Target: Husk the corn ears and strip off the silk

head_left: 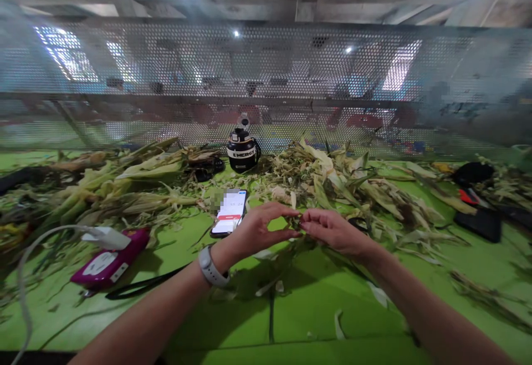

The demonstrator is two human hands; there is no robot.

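Observation:
My left hand (272, 222), with a grey watch (213, 268) on its wrist, reaches over the middle of the green table. Its thumb and fingers are curved inward and close on a small piece of greenish-brown corn husk (296, 222). From the other side my right hand (332, 229) pinches the same piece, fingertips nearly touching those of the left. The fingers cover most of it, so its exact shape is unclear. A heap of dry corn husks (324, 174) lies just beyond the hands. A lit phone (231, 210) rests beside my left hand.
More husks (141, 176) are heaped at the left. A black bottle (243, 152) stands at the back before a perforated metal screen (266, 66). A purple power strip (110, 260) with a white plug and cable (25, 276) sits at left. A dark flat object (477, 224) lies right.

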